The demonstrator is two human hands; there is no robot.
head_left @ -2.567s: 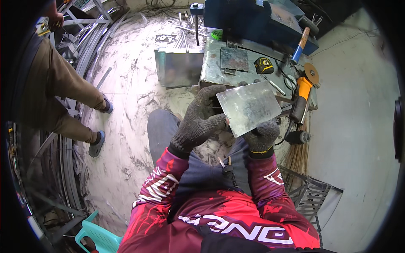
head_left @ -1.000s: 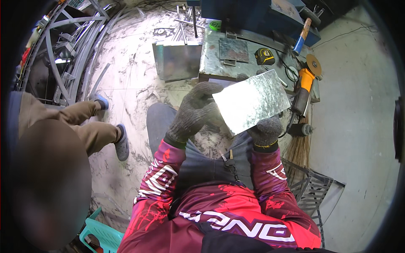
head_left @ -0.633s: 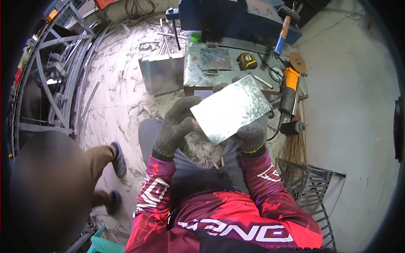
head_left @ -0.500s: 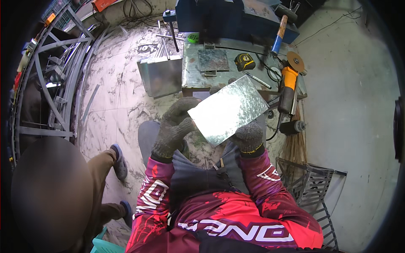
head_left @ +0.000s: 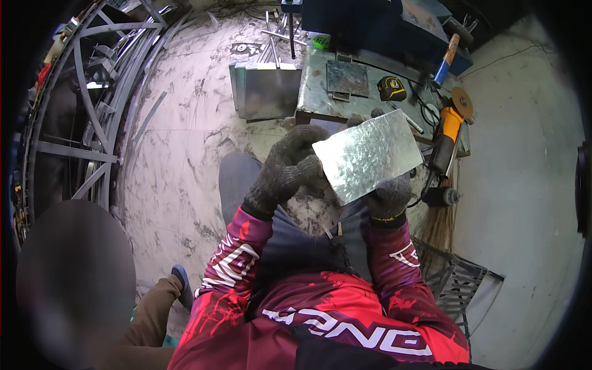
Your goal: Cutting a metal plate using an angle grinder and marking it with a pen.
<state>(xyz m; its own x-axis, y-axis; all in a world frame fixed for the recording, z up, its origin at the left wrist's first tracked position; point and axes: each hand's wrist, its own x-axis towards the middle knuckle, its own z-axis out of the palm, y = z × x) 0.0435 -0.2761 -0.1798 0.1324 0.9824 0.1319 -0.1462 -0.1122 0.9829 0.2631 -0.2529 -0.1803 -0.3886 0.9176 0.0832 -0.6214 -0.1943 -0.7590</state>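
Observation:
Between my gloved hands I hold a shiny, flat metal sheet [head_left: 369, 158], tilted above my lap. My left hand [head_left: 288, 165], in a dark knit glove, is closed on the sheet's left edge. At the lower right edge, my right hand [head_left: 391, 196] grips it from below, with its fingers partly hidden behind the metal. Just beyond the sheet stands a metal-topped workbench [head_left: 313, 92]. On it lie a square, stained metal plate [head_left: 347, 79], a black and yellow tape measure [head_left: 391, 89] and a pen-like marker [head_left: 414, 124].
An orange angle grinder [head_left: 449, 126] hangs at the bench's right end, near a blue-handled hammer [head_left: 446, 60]. Metal sheets [head_left: 269, 92] lean left of the bench. Metal racking [head_left: 92, 92] with bars stands far left. Another person's leg [head_left: 154, 311] is at lower left.
My view has shifted, so the bench and floor sit further right and higher. The sheet stays in both hands and its glare has lessened with a slight tilt. The other person's leg has shifted.

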